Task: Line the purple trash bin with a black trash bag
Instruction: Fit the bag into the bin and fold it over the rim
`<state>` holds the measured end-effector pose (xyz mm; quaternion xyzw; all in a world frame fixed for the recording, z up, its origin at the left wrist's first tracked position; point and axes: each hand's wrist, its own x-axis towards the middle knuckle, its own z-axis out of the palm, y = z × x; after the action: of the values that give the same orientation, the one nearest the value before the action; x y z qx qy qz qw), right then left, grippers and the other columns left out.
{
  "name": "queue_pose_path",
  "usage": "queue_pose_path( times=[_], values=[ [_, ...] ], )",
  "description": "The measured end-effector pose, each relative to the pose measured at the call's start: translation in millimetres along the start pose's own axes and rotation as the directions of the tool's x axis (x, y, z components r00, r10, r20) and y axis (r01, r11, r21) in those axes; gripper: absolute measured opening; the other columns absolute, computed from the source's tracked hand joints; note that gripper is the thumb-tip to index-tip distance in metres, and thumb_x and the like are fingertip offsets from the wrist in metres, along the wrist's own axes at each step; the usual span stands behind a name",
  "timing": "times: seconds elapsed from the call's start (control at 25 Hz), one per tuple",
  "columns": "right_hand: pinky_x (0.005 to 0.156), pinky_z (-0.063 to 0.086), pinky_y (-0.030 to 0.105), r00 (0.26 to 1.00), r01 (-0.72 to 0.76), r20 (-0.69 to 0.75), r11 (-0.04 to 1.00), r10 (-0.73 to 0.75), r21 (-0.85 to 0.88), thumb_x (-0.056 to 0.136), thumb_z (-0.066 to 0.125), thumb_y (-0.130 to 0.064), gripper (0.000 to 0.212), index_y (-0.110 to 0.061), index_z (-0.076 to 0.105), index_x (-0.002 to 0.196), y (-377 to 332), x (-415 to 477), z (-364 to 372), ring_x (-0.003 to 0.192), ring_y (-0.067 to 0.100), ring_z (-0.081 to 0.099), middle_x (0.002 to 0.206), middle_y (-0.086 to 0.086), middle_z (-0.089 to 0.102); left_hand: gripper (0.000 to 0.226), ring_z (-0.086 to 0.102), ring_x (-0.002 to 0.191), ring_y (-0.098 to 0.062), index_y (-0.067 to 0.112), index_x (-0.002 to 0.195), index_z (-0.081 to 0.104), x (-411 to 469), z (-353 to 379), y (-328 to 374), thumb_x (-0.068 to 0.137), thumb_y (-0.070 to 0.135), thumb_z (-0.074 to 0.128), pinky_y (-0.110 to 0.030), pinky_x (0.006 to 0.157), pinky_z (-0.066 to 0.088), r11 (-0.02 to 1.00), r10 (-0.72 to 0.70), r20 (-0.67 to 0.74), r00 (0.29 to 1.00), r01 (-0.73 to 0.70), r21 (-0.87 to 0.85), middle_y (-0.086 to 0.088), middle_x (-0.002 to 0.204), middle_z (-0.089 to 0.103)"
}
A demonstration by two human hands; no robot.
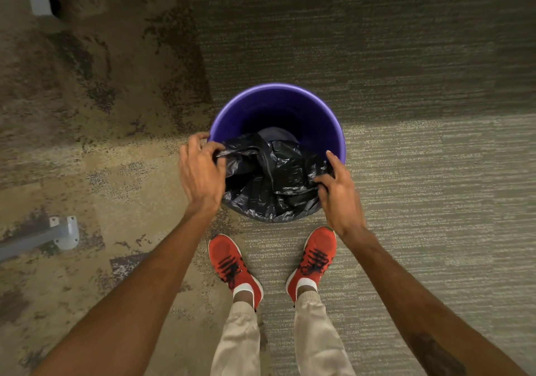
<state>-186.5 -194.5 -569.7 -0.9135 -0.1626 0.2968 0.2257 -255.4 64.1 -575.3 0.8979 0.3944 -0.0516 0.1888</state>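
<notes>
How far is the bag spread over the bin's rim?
Partly: the black bag drapes the near rim, held by both hands; the purple bin's far rim is bare.

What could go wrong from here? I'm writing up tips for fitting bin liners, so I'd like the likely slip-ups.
1. The black bag covers only the near rim of the purple bin; the far rim is bare, so it may slide in when released.
2. It is bunched between the left hand and the right hand, so stretching it across might tear the thin plastic.
</notes>
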Motion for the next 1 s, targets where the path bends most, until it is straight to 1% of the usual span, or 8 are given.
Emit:
queue_pose_path(
  times=[0.16, 0.28, 0.4, 0.52, 0.68, 0.8, 0.92, 1.0],
  values=[
    [0.110, 0.048, 0.042, 0.973, 0.009, -0.229, 0.993, 0.019, 0.118, 0.097, 0.057, 0.000, 0.022, -0.002, 0.072, 0.113, 1.5, 12.9, -19.2, 0.127, 0.028, 0.057, 0.143, 0.015, 0.056, 0.020, 0.059, 0.106, -0.010, 0.016, 0.105, 0.072, 15.3, -9.0, 11.7, 0.088, 0.007, 0.071, -0.029, 0.096, 0.055, 0.893, -0.263, -0.032, 0.964, 0.231, -0.386, 0.001, 0.123, 0.059],
    [0.097, 0.055, 0.040, 0.907, -0.020, -0.398, 0.961, 0.133, 0.275, 0.099, 0.056, -0.004, 0.021, -0.006, 0.072, 0.113, -1.8, 16.5, -26.9, 0.105, 0.016, 0.065, 0.120, 0.009, 0.069, 0.020, 0.071, 0.084, -0.011, 0.014, 0.109, 0.073, 25.2, -15.2, 16.9, 0.091, 0.007, 0.068, -0.028, 0.076, 0.062, 0.792, -0.368, 0.012, 0.930, 0.320, -0.520, -0.001, 0.118, 0.068],
    [0.094, 0.058, 0.040, 0.885, -0.104, -0.392, 0.927, 0.252, 0.361, 0.099, 0.055, -0.003, 0.025, -0.006, 0.066, 0.121, 2.0, 24.0, -29.8, 0.100, 0.016, 0.065, 0.115, 0.002, 0.067, 0.020, 0.071, 0.097, -0.014, 0.014, 0.109, 0.075, 33.1, -15.7, 21.5, 0.092, 0.010, 0.067, -0.033, 0.090, 0.059, 0.785, -0.369, 0.016, 0.929, 0.321, -0.530, -0.001, 0.111, 0.074],
    [0.104, 0.047, 0.033, 0.923, -0.156, -0.304, 0.951, 0.237, 0.268, 0.095, 0.062, -0.006, 0.038, -0.010, 0.058, 0.133, 5.7, 30.4, -27.6, 0.114, 0.013, 0.057, 0.125, 0.003, 0.061, 0.020, 0.070, 0.096, -0.013, 0.013, 0.110, 0.075, 37.4, -15.5, 28.3, 0.093, 0.011, 0.064, -0.030, 0.089, 0.059, 0.793, -0.365, 0.018, 0.931, 0.321, -0.517, 0.000, 0.104, 0.075],
    [0.092, 0.046, 0.021, 0.902, -0.175, -0.337, 0.943, 0.268, 0.282, 0.096, 0.063, -0.009, 0.032, -0.011, 0.064, 0.128, 3.5, 42.1, -27.7, 0.104, 0.013, 0.059, 0.119, 0.005, 0.062, 0.020, 0.070, 0.095, -0.013, 0.015, 0.108, 0.075, 43.8, -13.7, 27.8, 0.094, 0.012, 0.061, -0.032, 0.089, 0.058, 0.809, -0.341, 0.010, 0.940, 0.299, -0.506, 0.001, 0.103, 0.076],
    [0.082, 0.051, 0.014, 0.881, -0.191, -0.369, 0.937, 0.295, 0.293, 0.099, 0.060, -0.013, 0.024, -0.010, 0.070, 0.121, 1.8, 58.1, -34.0, 0.098, 0.011, 0.057, 0.117, 0.009, 0.064, 0.019, 0.070, 0.095, -0.011, 0.016, 0.109, 0.075, 49.2, -13.6, 31.3, 0.095, 0.016, 0.062, -0.027, 0.088, 0.057, 0.843, -0.288, 0.004, 0.958, 0.255, -0.473, 0.003, 0.104, 0.075],
    [0.065, 0.037, 0.002, 0.897, -0.167, -0.376, 0.965, 0.235, 0.204, 0.100, 0.058, -0.013, 0.023, -0.012, 0.070, 0.120, -2.8, 72.0, -37.8, 0.097, 0.007, 0.051, 0.118, 0.007, 0.063, 0.017, 0.068, 0.093, -0.009, 0.017, 0.106, 0.075, 55.8, -9.2, 40.2, 0.095, 0.021, 0.063, -0.018, 0.083, 0.054, 0.865, -0.223, 0.006, 0.975, 0.200, -0.460, 0.004, 0.102, 0.076],
    [0.071, 0.036, 0.005, 0.921, -0.099, -0.360, 0.985, 0.145, 0.145, 0.101, 0.057, -0.013, 0.024, -0.012, 0.069, 0.121, -7.6, 78.9, -38.3, 0.098, 0.007, 0.048, 0.118, 0.007, 0.061, 0.017, 0.067, 0.095, -0.007, 0.020, 0.105, 0.076, 58.6, -5.0, 49.4, 0.095, 0.027, 0.063, -0.008, 0.078, 0.045, 0.881, -0.183, 0.007, 0.983, 0.167, -0.444, 0.005, 0.105, 0.075]
  ],
)
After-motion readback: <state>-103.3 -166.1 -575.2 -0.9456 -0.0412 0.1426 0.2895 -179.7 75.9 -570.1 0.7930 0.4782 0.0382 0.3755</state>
